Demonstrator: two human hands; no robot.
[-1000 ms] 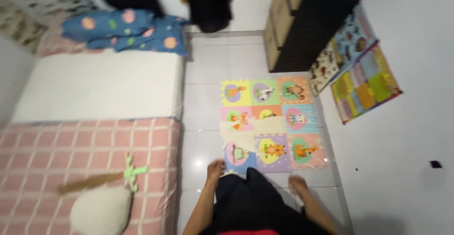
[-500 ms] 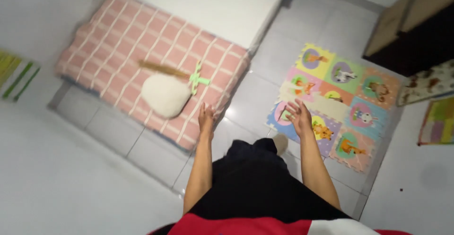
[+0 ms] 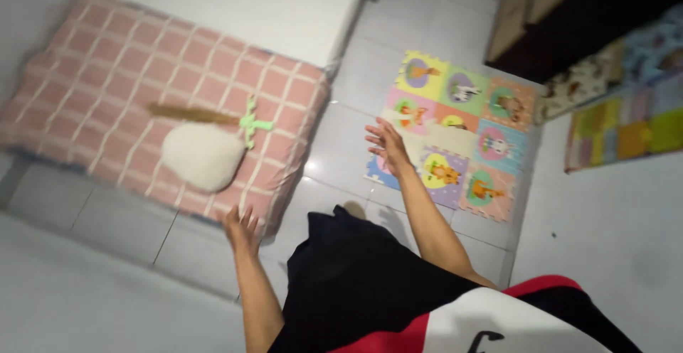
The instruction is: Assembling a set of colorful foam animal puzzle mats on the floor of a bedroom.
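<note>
Pink checked blanket (image 3: 142, 76) covers the near end of a low bed, and its corner edge lies just beside the left hand (image 3: 242, 228), which is spread with fingers apart and holds nothing; whether it actually touches the cloth cannot be told through the blur. On the blanket rest a white round cushion (image 3: 203, 155) and, just above it, a small broom (image 3: 213, 117) with a brown brush and pale green handle. The right hand (image 3: 386, 145) is also empty and open, fingers loosely fanned, hanging over the near edge of a colourful foam puzzle mat (image 3: 484, 147) with animal pictures, without clearly touching it. Beyond the blanket the mattress (image 3: 242, 4) shows bare white. The floor (image 3: 341, 154) is pale glossy tile, and a dark cabinet (image 3: 569, 19) with brown drawer fronts stands at the far side, with more bright picture mats (image 3: 626, 118) leaning next to it. Both forearms reach forward and spread apart from the body, the left lower and toward the bed, the right stretched farther out over the mat.
</note>
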